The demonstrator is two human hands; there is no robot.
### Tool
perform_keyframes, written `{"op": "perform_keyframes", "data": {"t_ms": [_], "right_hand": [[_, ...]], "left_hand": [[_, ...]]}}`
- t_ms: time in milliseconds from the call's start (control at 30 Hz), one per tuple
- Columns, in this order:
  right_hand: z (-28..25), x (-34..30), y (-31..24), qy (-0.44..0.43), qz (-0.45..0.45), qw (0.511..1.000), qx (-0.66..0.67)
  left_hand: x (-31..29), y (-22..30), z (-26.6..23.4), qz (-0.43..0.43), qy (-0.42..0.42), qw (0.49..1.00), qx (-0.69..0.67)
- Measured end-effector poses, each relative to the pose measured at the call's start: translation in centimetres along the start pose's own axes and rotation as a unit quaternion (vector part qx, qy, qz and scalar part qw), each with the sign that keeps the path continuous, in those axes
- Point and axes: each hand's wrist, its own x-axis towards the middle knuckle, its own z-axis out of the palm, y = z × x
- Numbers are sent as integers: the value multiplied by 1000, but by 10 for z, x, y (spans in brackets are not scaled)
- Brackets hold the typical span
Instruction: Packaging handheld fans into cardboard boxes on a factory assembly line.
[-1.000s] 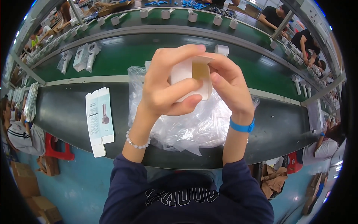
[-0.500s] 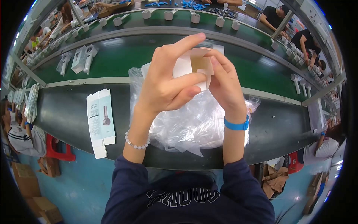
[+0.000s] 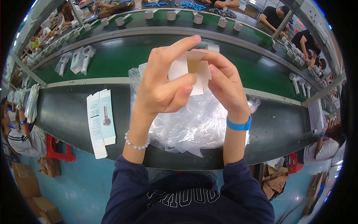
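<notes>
A small white carton (image 3: 200, 85) is held up over the bench between my hands, its end open toward me with flaps standing out and a tan inside showing. My left hand (image 3: 160, 80) grips it from the left; one finger is raised above the box and another presses by the opening. Thumb and fingers of my right hand (image 3: 229, 82) pinch its right side near the flaps. Beneath my hands lies a heap of clear plastic bags (image 3: 186, 128). To the left, a flattened printed carton (image 3: 101, 121) in pale blue and white rests on the dark bench.
Beyond the bench runs a green conveyor (image 3: 119, 61), carrying bagged white devices (image 3: 87, 59) at left and more white handheld devices (image 3: 294, 83) at right. On a farther belt stand several white round parts (image 3: 171, 15). Co-workers sit on both sides and across. A stack of flat cartons (image 3: 32, 102) stands far left.
My hands and the carton have shifted slightly left and down, and the carton has tilted so more of its front shows. Parts on the far belt have moved a little to the right.
</notes>
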Motion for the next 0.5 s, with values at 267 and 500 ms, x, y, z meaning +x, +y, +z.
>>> {"op": "perform_keyframes", "data": {"t_ms": [267,500], "right_hand": [[22,-5,-13,21,25,993,-118],[45,-9,-3,157,33,959,-234]], "left_hand": [[-4,8,12,-23,137,987,-78],[-4,9,13,-7,124,992,15]]}}
